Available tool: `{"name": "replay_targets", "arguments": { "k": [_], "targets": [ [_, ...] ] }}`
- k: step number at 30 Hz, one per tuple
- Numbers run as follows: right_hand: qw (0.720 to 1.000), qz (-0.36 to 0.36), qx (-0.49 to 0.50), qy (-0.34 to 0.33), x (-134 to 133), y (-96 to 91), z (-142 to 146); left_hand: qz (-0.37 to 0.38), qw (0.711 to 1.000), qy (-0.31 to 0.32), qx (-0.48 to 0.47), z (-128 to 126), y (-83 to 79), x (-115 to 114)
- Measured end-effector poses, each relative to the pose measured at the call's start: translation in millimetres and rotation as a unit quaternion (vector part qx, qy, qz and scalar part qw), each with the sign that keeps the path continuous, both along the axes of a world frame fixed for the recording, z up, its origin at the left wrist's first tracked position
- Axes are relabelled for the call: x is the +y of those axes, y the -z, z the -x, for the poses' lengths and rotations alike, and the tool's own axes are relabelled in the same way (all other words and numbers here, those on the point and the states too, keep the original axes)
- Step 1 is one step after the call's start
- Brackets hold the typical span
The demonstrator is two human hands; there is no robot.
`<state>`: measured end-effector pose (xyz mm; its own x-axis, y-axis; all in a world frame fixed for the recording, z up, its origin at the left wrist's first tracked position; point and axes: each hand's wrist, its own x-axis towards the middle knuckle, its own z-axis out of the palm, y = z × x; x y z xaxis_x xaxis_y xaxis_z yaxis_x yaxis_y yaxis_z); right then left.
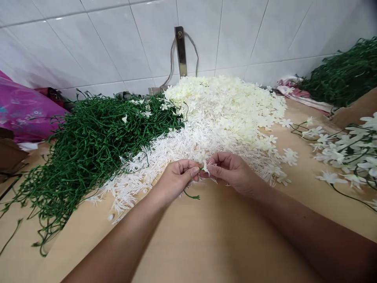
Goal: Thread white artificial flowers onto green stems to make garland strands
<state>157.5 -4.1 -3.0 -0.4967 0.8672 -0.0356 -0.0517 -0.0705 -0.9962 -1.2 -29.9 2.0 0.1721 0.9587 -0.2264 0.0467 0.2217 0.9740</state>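
Observation:
My left hand (176,177) pinches a thin green plastic stem (191,195) whose curved tail hangs below the fingers. My right hand (228,169) pinches a small white flower piece (205,168) at the stem's tip, right between both hands. Both hands are closed and meet above the near edge of a pile of white spiky petal parts (153,161) on the tan table (206,236). Behind it lies a heap of cream flower heads (232,106).
A large tangle of green stems (88,145) covers the left of the table. Finished white flowers on stems (344,153) lie at the right. Another green heap (344,74) sits far right, a pink bag (23,110) far left, and a white tiled wall (123,39) behind.

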Motion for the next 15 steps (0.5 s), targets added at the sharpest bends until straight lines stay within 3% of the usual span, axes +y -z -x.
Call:
{"name": "replay_targets", "arguments": {
  "k": [3,7,15],
  "targets": [
    [0.995,-0.077,-0.056,0.04,-3.2,1.0,1.5,-0.012,1.0,-0.008,0.026,1.1,2.6,0.2],
    [0.988,-0.127,-0.076,0.037,-7.1,3.3,3.5,-0.013,0.999,-0.021,0.034,2.1,6.2,0.6],
    [0.988,-0.112,-0.104,-0.002,-5.6,3.7,4.0,-0.03,0.998,0.011,0.063,4.9,9.1,2.0]
  ]
}}
